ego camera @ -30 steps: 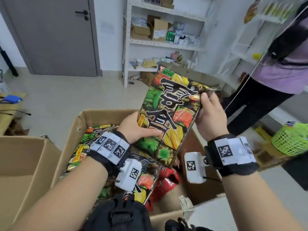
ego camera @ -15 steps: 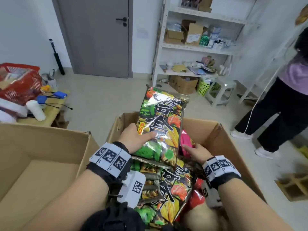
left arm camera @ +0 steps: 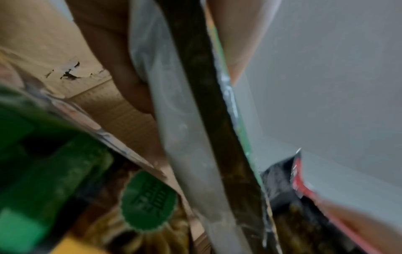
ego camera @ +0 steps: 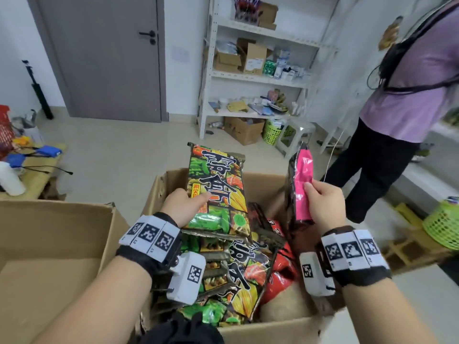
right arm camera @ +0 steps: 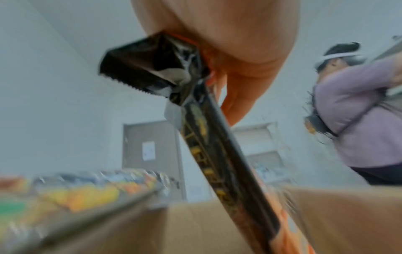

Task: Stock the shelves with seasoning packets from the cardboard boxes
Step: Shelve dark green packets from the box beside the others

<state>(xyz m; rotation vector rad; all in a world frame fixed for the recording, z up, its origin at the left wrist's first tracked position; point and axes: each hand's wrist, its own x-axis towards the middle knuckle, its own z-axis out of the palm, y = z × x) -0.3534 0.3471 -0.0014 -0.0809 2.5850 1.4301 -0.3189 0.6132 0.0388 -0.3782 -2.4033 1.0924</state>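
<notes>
My left hand (ego camera: 185, 207) grips a green and black seasoning packet (ego camera: 217, 189) by its left edge, thumb on the printed front, above the open cardboard box (ego camera: 164, 184). In the left wrist view that packet (left arm camera: 208, 137) runs edge-on between thumb and fingers. My right hand (ego camera: 320, 202) holds a pink and black packet (ego camera: 301, 184) upright over the box's right side. The right wrist view shows this packet (right arm camera: 208, 137) edge-on under the fingers. More green packets (ego camera: 238, 281) and red packets (ego camera: 280, 271) lie stacked in the box.
An empty cardboard box (ego camera: 44, 244) stands at my left. A white shelf unit (ego camera: 250, 78) holding boxes and small goods stands against the far wall. A person in a purple top (ego camera: 402, 103) stands at the right. A green basket (ego camera: 442, 224) sits on the floor at the right.
My right hand let go of the green packet, reached down into the box and lifted out the pink packet. The left hand kept its hold on the green packet.
</notes>
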